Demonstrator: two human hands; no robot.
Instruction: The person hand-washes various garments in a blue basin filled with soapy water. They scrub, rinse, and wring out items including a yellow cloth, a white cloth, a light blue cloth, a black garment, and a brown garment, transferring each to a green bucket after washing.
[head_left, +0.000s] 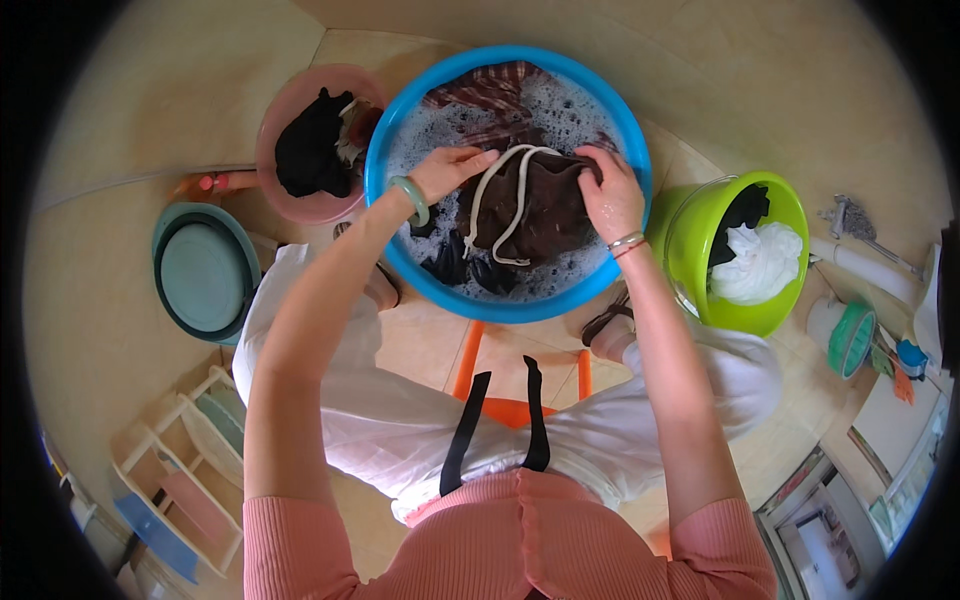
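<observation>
A blue basin (378,158) of sudsy water stands in front of me with wet clothes in it. Over the water I hold a dark brown drawstring garment (545,215), its white cord hanging in two strands down the front. My left hand (450,172), with a pale green bangle at the wrist, pinches the garment's upper edge on the left. The fingers of my right hand (612,195) are closed on its right edge. Behind it lies a plaid cloth (490,95), partly under suds. Dark cloth (465,268) floats at the near side.
A pink basin (275,150) with dark clothes stands at the left, near a grey-green basin (200,275). At the right, a lime green bucket (690,240) holds black and white cloth. An orange stool (505,410) is beneath me. A white rack (190,440) stands lower left.
</observation>
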